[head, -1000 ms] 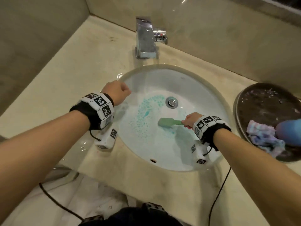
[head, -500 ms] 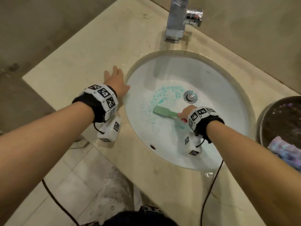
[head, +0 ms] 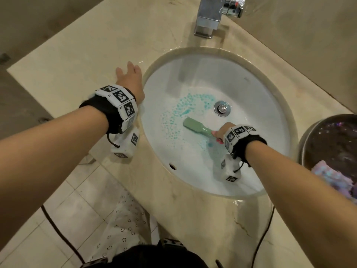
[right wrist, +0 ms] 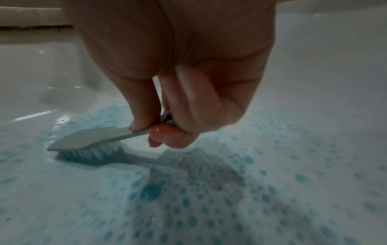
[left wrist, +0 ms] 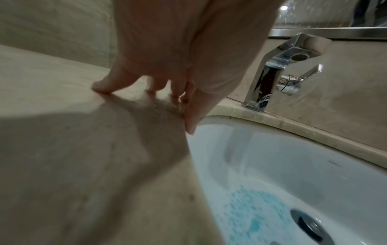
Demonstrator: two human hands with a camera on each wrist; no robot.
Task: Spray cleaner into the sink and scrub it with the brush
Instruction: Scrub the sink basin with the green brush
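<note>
The white oval sink (head: pixel 251 89) is set in a beige stone counter, with blue cleaner droplets (head: pixel 173 120) spread over its bottom left of the drain (head: pixel 222 108). My right hand (head: pixel 222 132) grips the handle of a pale green brush (head: pixel 195 127); the brush (right wrist: pixel 87 138) has its bristles down on the wet basin floor among the blue drops (right wrist: pixel 150 192). My left hand (head: pixel 129 78) rests with straight fingers on the counter at the sink's left rim; in the left wrist view its fingertips (left wrist: pixel 100 86) press the stone beside the basin (left wrist: pixel 272 165). No spray bottle is in view.
A chrome faucet (head: pixel 208 18) stands behind the sink, also shown as the faucet (left wrist: pixel 272 74) in the left wrist view. A dark round bowl (head: pixel 313 144) with a pastel cloth (head: pixel 334 178) sits at the right edge. The counter's front edge and tiled floor (head: pixel 67 209) lie below left.
The brush has slid left across the basin floor through the blue cleaner. My left hand went from curled at the rim to flat on the counter. The head view has swung left and down.
</note>
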